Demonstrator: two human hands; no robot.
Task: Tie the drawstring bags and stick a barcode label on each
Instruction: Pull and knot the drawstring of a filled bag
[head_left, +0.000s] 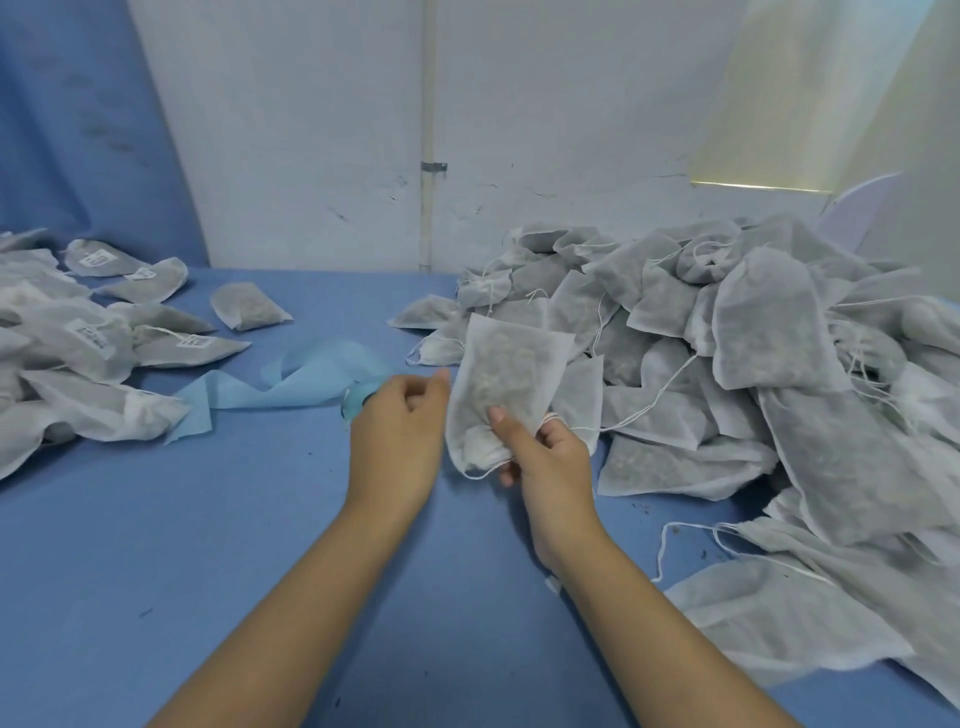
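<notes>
A white fabric drawstring bag (501, 374) with dark filling stands upright in mid-table, its gathered mouth at the bottom. My right hand (545, 460) grips that lower end, thumb pressed on the front and drawstring loops by the fingers. My left hand (400, 431) hovers just left of the bag with loosely curled fingers, holding nothing that I can see. A big heap of unlabelled bags (753, 374) with loose strings fills the right side. Bags bearing white barcode labels (93, 338) lie at the left.
The table is covered in blue cloth (234, 519). A crumpled light-blue strip of fabric (306, 379) lies behind my left hand. A single unlabelled bag (247, 306) sits apart at the back. A white wall with a vertical pipe (427, 156) stands behind.
</notes>
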